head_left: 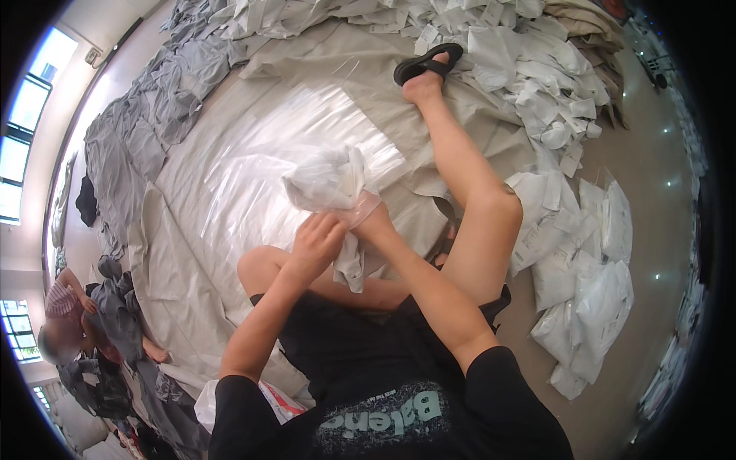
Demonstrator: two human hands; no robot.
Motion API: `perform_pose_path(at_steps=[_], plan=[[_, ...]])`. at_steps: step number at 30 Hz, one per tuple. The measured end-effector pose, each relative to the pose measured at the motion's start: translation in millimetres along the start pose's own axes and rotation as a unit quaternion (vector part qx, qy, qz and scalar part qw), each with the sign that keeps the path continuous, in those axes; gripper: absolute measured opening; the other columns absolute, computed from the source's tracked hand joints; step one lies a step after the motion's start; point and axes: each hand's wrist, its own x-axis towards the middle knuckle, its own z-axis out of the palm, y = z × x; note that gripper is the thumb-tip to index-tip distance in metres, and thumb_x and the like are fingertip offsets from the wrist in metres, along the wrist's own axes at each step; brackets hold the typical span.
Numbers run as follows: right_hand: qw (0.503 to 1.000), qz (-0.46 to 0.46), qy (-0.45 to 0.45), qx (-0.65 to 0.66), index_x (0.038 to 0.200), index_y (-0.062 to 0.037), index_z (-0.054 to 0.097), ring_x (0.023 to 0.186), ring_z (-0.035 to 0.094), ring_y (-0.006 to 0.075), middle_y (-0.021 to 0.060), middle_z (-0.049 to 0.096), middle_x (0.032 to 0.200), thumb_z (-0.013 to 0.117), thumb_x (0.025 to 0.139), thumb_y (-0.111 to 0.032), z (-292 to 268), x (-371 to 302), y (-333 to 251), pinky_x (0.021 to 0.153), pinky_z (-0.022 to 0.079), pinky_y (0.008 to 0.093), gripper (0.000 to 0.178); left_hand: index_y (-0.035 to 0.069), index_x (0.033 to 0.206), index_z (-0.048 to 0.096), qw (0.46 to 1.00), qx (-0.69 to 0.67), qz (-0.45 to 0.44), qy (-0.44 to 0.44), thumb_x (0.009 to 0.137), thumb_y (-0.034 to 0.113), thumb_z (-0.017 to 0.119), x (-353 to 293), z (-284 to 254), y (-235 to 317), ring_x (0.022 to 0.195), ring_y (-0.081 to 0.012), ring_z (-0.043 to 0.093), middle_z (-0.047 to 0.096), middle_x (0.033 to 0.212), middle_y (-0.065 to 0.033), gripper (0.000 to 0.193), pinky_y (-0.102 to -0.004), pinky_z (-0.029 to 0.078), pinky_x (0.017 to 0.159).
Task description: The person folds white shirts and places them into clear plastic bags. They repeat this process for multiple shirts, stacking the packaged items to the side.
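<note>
A clear plastic bag (pixel 303 157) with a folded light grey garment (pixel 326 184) in it is held up in front of my crossed leg. My left hand (pixel 318 241) is closed, its bent fingers pinching the bag's near edge. Beside it, my right hand (pixel 371 220) reaches into the bag's opening. Thin plastic covers that hand, and its fingertips are hidden by the plastic and the cloth. A loose end of the garment (pixel 349 268) hangs out below my hands. Just beyond lies a stack of flat clear plastic bags (pixel 349 126).
A beige sheet (pixel 172 261) covers the floor. Grey garments (pixel 130 130) are heaped left, white packages (pixel 529 77) at far right. More filled bags (pixel 583 299) lie right of my knee. My sandalled foot (pixel 425 73) stretches ahead. Another person (pixel 65 307) sits at far left.
</note>
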Motion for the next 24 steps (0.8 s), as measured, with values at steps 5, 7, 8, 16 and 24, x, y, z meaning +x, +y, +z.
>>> perform_pose_path(at_steps=[5, 7, 8, 16, 24], plan=[[0.960, -0.012, -0.011, 0.279, 0.124, 0.0009, 0.074, 0.102, 0.074, 0.0248, 0.0156, 0.078, 0.116, 0.084, 0.091, -0.028, 2, 2, 22, 0.087, 0.059, 0.0358, 0.045, 0.002, 0.098, 0.057, 0.970, 0.090, -0.202, 0.096, 0.081, -0.010, 0.066, -7, -19, -36, 0.088, -0.0389, 0.060, 0.059, 0.091, -0.0164, 0.022, -0.0514, 0.049, 0.076], [0.926, 0.037, -0.034, 0.375, 0.127, 0.0008, 0.073, 0.101, 0.073, 0.0201, 0.0114, 0.077, 0.116, 0.083, 0.093, -0.024, 5, 4, 13, 0.085, 0.059, 0.0340, 0.042, 0.001, 0.097, 0.055, 0.960, 0.068, -0.263, 0.074, 0.084, -0.010, 0.065, -22, -11, -49, 0.088, -0.0414, 0.060, 0.059, 0.091, -0.0187, 0.020, -0.0513, 0.049, 0.076], [0.907, 0.055, -0.031, 0.417, 0.128, 0.0010, 0.073, 0.100, 0.072, 0.0184, 0.0098, 0.077, 0.116, 0.083, 0.094, -0.022, 3, 3, 6, 0.084, 0.059, 0.0332, 0.042, 0.001, 0.098, 0.055, 0.956, 0.052, -0.279, 0.068, 0.085, -0.010, 0.065, -27, -6, -48, 0.087, -0.0428, 0.060, 0.059, 0.091, -0.0200, 0.019, -0.0506, 0.049, 0.075], [0.995, 0.003, 0.103, -0.002, 0.109, 0.0101, 0.076, 0.095, 0.077, 0.0402, 0.0292, 0.078, 0.099, 0.085, 0.086, -0.047, 1, 18, 8, 0.084, 0.060, 0.0442, 0.062, -0.001, 0.095, 0.054, 0.939, -0.121, -0.315, 0.063, 0.092, -0.009, 0.064, -56, 15, -16, 0.077, -0.0368, 0.064, 0.062, 0.088, -0.0190, 0.013, -0.0430, 0.053, 0.071], [0.985, 0.050, 0.073, -0.146, 0.110, 0.0101, 0.073, 0.103, 0.073, 0.0470, 0.0337, 0.073, 0.104, 0.087, 0.080, -0.055, -11, 40, -16, 0.088, 0.059, 0.0496, 0.073, 0.004, 0.106, 0.051, 0.849, -0.276, -0.447, 0.060, 0.089, -0.007, 0.068, -106, 68, -10, 0.073, -0.0176, 0.059, 0.057, 0.084, -0.0081, 0.026, -0.0320, 0.050, 0.066]])
